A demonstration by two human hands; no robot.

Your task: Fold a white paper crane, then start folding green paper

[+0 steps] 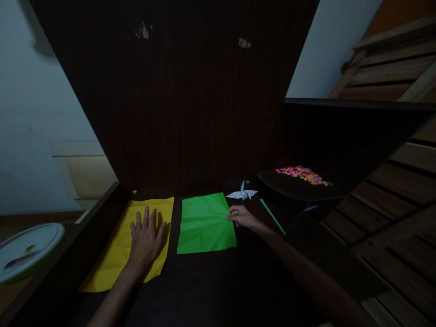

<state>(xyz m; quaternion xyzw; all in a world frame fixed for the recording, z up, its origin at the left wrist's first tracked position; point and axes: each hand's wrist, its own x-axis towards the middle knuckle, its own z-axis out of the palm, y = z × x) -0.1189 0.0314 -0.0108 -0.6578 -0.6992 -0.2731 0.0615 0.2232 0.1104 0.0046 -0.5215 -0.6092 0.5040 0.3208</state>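
Many bits (299, 173) on shelf (289, 187) — right fingers (236, 211) pinch green sheet (204, 227)

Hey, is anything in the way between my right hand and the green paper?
Nothing visible: your right hand is touching the right edge of the green paper. The white paper bird lies just beyond that hand, not between them.

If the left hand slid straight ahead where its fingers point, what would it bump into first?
The left hand would probably meet the dark upright panel beyond the yellow sheet beneath it; the gap is hard to judge.
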